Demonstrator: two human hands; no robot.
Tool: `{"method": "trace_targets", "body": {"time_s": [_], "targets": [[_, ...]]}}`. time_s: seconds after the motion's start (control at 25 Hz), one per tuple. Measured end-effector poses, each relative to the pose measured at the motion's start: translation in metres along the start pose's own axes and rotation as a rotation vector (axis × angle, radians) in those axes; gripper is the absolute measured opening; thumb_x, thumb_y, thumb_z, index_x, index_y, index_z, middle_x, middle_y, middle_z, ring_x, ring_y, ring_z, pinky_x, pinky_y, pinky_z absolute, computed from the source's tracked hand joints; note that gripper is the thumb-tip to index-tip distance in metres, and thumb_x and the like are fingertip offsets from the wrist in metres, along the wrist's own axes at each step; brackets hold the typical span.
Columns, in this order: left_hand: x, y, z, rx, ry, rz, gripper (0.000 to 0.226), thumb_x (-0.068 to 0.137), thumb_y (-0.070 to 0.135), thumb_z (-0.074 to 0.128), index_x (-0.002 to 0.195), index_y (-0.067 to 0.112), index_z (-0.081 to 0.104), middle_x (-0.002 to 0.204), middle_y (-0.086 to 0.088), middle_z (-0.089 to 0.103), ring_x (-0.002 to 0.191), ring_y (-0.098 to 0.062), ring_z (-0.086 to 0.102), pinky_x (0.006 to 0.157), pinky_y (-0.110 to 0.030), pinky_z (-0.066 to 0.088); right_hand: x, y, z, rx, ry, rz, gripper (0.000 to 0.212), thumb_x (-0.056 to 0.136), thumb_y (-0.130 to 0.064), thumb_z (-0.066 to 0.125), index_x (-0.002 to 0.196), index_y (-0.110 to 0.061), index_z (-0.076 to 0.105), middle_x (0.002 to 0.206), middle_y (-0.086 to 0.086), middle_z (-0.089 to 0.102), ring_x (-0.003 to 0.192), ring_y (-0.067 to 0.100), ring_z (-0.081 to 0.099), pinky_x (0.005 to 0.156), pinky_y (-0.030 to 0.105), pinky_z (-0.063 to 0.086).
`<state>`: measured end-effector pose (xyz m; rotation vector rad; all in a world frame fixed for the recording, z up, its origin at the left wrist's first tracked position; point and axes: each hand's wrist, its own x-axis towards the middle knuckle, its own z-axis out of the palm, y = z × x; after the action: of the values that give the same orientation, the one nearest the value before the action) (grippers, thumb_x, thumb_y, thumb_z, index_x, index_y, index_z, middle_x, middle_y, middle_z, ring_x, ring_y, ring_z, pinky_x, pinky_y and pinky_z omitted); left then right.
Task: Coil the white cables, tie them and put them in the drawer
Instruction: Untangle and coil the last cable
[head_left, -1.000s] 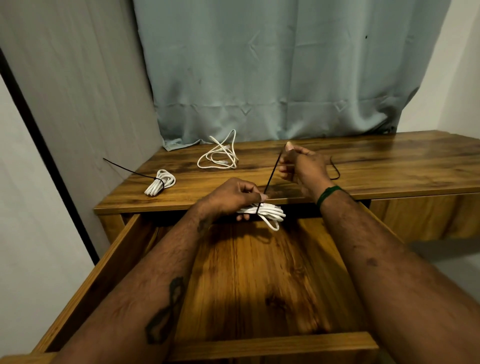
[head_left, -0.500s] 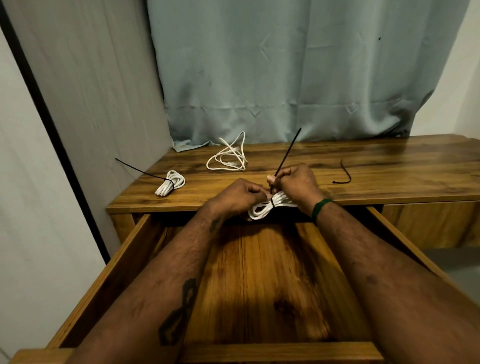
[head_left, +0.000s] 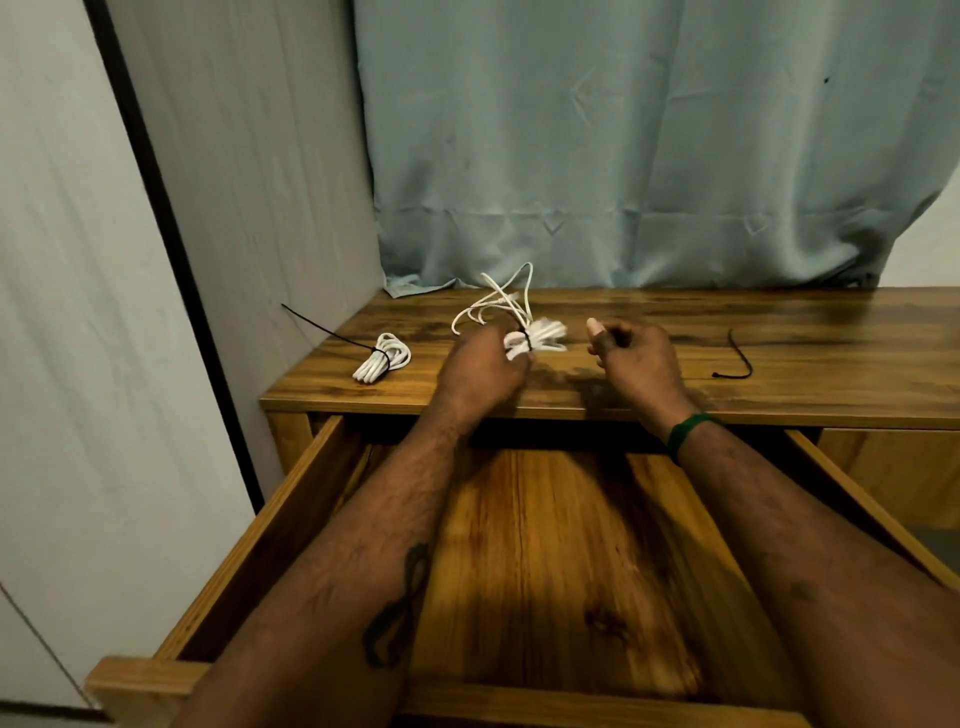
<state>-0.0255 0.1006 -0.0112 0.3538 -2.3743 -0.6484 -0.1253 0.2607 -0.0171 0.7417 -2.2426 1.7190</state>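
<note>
Three white cables on show here. The left hand has its fingers curled tight around a coiled bundle with a black tie cinched around its middle, held just above the desk top. It's a bit blurry. The right hand sits just beside it, fingers loosely curled, thumb up, holding nothing that I can see. A second tied bundle lies at the left end of the desk, its tie's long tail sticking out toward the wall. The loose cable lies behind the hands, near the curtain. A spare black tie lies off to the right. The drawer is pulled open below, with no cable in it.
</note>
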Motion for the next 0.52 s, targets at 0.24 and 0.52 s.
{"method": "trace_targets", "body": {"time_s": [0.24,0.52], "targets": [[-0.001,-0.064,-0.023,0.297,0.164,-0.397,0.038,0.084,0.015,0.072,0.119,0.005,0.064,0.124,-0.016,0.064,0.110,-0.032,0.063,0.094,-0.040,0.054,-0.019,0.008,0.025,-0.448,-0.340,-0.111,0.029,0.096,-0.040,0.062,0.083,-0.016,0.072,0.080,0.002,0.069,0.079,0.021,0.063,0.069,0.029,0.045],[-0.003,-0.074,-0.028,0.479,0.202,-0.450,0.056,0.085,0.019,0.071,0.134,0.005,0.049,0.132,-0.017,0.061,0.121,-0.034,0.058,0.097,-0.043,0.048,-0.020,0.011,0.038,-0.524,-0.389,-0.136,0.029,0.093,-0.051,0.059,0.102,-0.026,0.072,0.108,-0.002,0.066,0.105,0.022,0.060,0.098,0.047,0.047]]}}
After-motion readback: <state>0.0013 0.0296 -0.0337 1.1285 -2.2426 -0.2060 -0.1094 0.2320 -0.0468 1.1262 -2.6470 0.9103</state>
